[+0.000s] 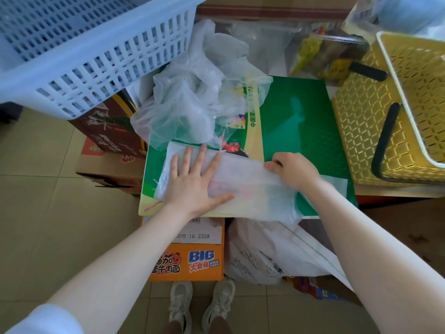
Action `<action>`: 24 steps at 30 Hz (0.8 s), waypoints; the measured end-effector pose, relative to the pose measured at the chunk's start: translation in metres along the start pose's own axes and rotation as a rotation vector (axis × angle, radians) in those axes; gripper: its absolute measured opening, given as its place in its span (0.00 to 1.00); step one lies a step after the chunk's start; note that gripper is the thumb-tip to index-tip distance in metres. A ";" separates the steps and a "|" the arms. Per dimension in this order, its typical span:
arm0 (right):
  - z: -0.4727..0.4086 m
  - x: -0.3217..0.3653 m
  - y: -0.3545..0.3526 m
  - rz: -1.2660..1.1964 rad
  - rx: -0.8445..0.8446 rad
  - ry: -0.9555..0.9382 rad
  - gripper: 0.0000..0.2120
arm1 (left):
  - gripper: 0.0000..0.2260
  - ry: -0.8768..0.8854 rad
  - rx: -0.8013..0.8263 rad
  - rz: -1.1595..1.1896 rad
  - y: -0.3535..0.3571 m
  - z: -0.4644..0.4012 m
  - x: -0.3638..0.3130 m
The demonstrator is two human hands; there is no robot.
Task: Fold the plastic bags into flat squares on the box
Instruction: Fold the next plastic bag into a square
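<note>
A translucent white plastic bag [250, 182], folded into a long strip, lies across a green box [298, 124]. The left hand [195, 179] presses it flat, fingers spread; the right hand [295, 168] pinches its upper edge.

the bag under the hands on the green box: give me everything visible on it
The plastic bag is thin, translucent white film with faint pink print showing through. It lies flattened as a long band across the near part of the green box, its right end overhanging the front edge. The left hand presses flat on its left half, fingers spread. The right hand pinches its upper edge near the right end. A loose heap of crumpled bags lies just behind it.
</note>
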State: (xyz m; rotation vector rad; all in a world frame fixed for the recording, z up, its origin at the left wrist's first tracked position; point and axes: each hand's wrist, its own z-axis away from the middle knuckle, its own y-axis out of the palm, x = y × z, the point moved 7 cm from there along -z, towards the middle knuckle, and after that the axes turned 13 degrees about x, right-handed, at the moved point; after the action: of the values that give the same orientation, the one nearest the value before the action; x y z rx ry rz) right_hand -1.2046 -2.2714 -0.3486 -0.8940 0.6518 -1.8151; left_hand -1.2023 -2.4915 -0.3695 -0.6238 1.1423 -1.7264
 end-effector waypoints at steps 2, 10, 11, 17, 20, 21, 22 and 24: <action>-0.004 0.001 -0.001 0.017 0.014 0.030 0.19 | 0.44 -0.024 -0.006 -0.003 -0.002 -0.001 0.004; -0.005 0.009 -0.002 0.099 -0.023 0.103 0.20 | 0.32 0.185 -0.187 0.217 -0.022 0.001 -0.055; -0.004 0.009 -0.002 0.094 -0.030 0.088 0.20 | 0.33 0.172 -0.122 0.240 -0.016 -0.003 -0.063; 0.017 -0.027 -0.007 -0.051 0.040 0.002 0.26 | 0.42 0.024 -0.012 0.058 0.002 -0.015 -0.065; 0.044 -0.056 -0.013 -0.250 0.116 -0.045 0.23 | 0.46 0.019 0.010 0.023 0.003 -0.015 -0.064; 0.053 -0.065 -0.016 -0.346 0.135 -0.047 0.20 | 0.48 0.017 0.012 0.019 0.003 -0.015 -0.064; 0.061 -0.073 -0.020 -0.435 0.147 -0.040 0.16 | 0.49 0.014 0.010 0.011 0.002 -0.015 -0.064; 0.072 -0.086 -0.029 -0.559 0.163 -0.009 0.10 | 0.52 0.009 0.007 0.000 0.002 -0.015 -0.064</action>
State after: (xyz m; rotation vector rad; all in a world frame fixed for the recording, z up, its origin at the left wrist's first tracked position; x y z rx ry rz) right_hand -1.1397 -2.1837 -0.3088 -1.0400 0.2489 -2.3162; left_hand -1.1863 -2.4276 -0.3730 -0.6123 1.1414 -1.7338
